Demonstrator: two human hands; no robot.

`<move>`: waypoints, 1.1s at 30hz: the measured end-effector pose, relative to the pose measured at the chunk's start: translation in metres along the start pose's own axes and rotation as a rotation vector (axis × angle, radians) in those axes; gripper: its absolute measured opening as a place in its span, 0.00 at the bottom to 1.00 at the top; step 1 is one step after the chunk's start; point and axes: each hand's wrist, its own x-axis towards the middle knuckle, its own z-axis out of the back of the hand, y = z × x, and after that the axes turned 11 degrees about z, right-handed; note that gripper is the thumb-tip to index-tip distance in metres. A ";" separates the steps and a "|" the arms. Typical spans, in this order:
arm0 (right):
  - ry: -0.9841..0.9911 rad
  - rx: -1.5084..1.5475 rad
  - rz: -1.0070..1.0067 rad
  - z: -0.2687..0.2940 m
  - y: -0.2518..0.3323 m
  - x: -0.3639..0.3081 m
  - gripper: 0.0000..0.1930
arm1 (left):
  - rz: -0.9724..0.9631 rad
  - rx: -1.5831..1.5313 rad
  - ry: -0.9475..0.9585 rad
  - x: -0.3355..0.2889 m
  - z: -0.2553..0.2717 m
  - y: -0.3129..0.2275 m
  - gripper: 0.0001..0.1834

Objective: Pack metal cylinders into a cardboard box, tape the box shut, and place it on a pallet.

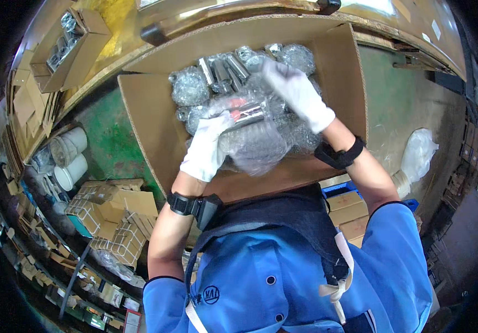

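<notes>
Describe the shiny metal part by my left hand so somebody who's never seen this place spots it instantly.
Start with the big open cardboard box in front of the person. Inside, find the white-gloved left hand; the shiny metal part lies at its fingertips, just to the right. Bright red patches beside it set it apart from the clear-wrapped bundles around it.
</notes>
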 end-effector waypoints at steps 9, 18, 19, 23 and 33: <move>0.100 0.787 -0.341 -0.022 -0.015 -0.005 0.24 | 0.264 -0.193 0.066 0.002 0.016 0.007 0.18; 0.160 0.741 -0.562 -0.040 -0.023 -0.026 0.20 | -0.858 1.752 -0.322 0.011 -0.010 0.004 0.26; 0.136 0.729 -0.522 -0.040 -0.017 -0.029 0.20 | -0.532 1.823 -0.360 0.010 -0.015 0.006 0.30; 0.375 0.120 -0.447 -0.021 -0.009 -0.017 0.24 | -0.017 1.778 -0.353 0.013 -0.007 0.016 0.34; 0.634 0.461 -0.635 -0.026 -0.031 -0.021 0.27 | 0.021 1.388 -0.203 0.030 0.022 0.016 0.20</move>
